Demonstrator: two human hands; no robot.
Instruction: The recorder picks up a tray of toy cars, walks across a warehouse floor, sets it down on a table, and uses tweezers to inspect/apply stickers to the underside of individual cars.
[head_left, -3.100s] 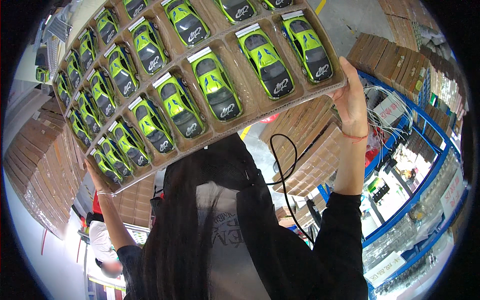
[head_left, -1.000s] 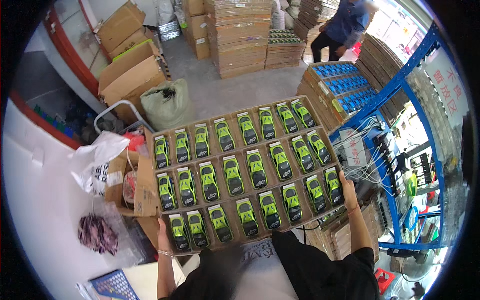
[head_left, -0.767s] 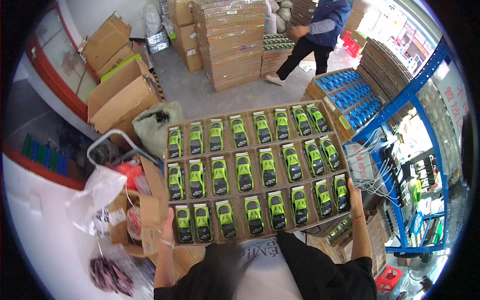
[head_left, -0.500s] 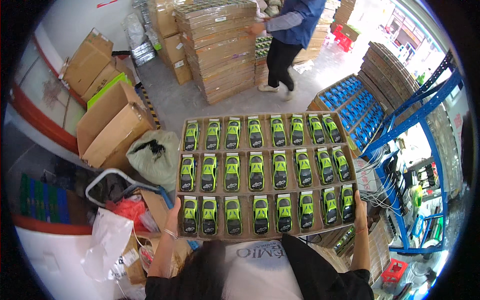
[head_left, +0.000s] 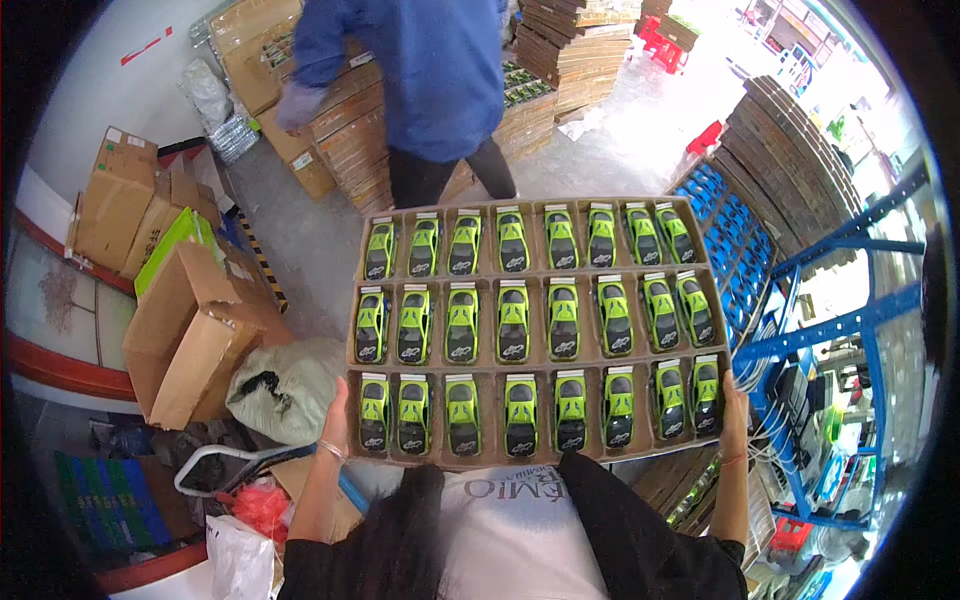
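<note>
The left hand point(head_left: 337, 425) and right hand point(head_left: 734, 415) supported a brown tray point(head_left: 492, 415) in front of the white shirt point(head_left: 520, 535), each grip pinching one short side. Green toy cars point(head_left: 513, 320) lay inside it in three rows

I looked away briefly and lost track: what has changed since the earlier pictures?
The brown compartment tray, slanted in the earliest picture, now sits nearly level across the view. The co-worker in blue moved left, in front of the wrapped cardboard stack. Left hand and right hand still hold the tray's ends; the green toy cars stay in rows.
</note>
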